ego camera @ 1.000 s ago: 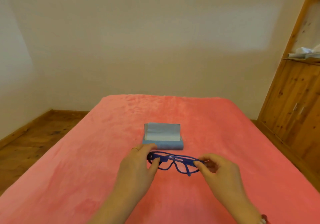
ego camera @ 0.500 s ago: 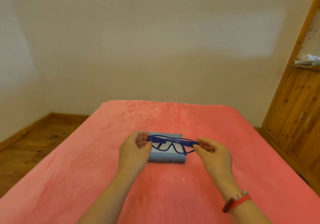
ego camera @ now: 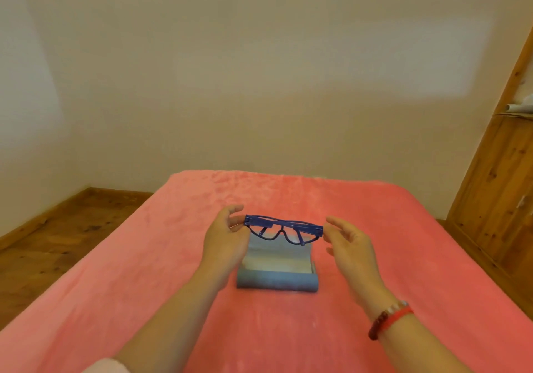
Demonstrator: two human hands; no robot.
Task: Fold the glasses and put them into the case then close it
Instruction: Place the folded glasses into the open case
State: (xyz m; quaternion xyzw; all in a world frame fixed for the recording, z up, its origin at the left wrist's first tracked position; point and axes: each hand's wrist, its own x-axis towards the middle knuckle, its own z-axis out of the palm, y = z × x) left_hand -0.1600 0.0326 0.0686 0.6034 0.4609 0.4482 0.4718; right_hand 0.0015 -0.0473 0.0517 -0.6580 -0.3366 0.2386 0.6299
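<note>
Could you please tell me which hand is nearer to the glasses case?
Left. The left hand, holding the glasses, overlaps the left edge of the case in this view; the right hand is open off its right side, with pink bedspread showing between.

No legible txt or labels anywhere.

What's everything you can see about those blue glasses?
The glasses have a dark blue frame that looks like plastic and clear lenses. Both arms are folded in against the front. They are held roughly level in the air over the open grey-blue case and seem not to rest on it. The left hand pinches one end. The right hand has its fingertips at the other end, but I cannot tell whether it really holds it.
</note>
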